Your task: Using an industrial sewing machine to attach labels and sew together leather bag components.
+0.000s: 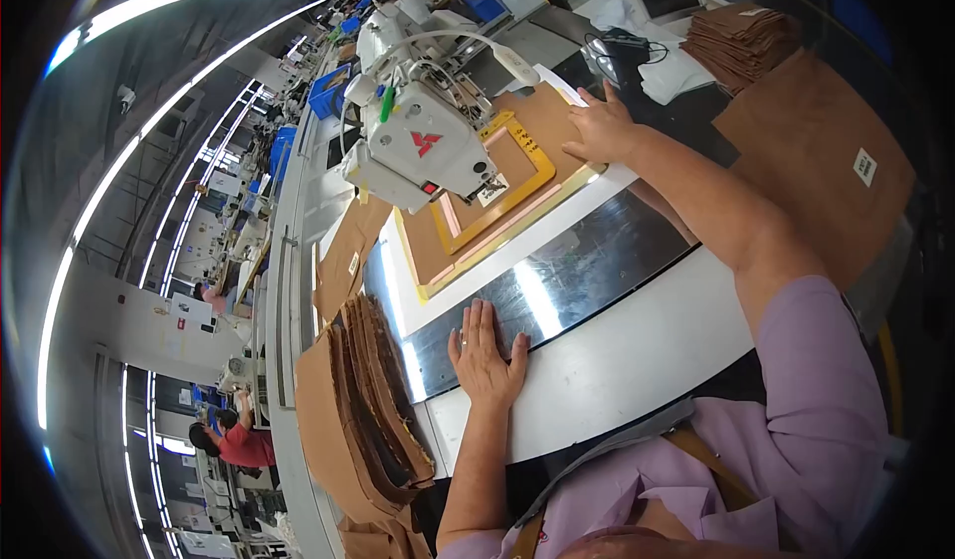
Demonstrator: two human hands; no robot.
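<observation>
Worktable (617, 360) carries brown panel (550, 121) just left of the right hand (605, 133).

A flat brown panel (565, 129) lies on a yellow-edged white template (519, 251).

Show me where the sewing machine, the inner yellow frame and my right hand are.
Sewing machine (410, 161): head view, front of its white casing.
Inner yellow frame (538, 159): head view, its bar nearest your right hand.
Right hand (605, 131): head view, back of it.
</observation>
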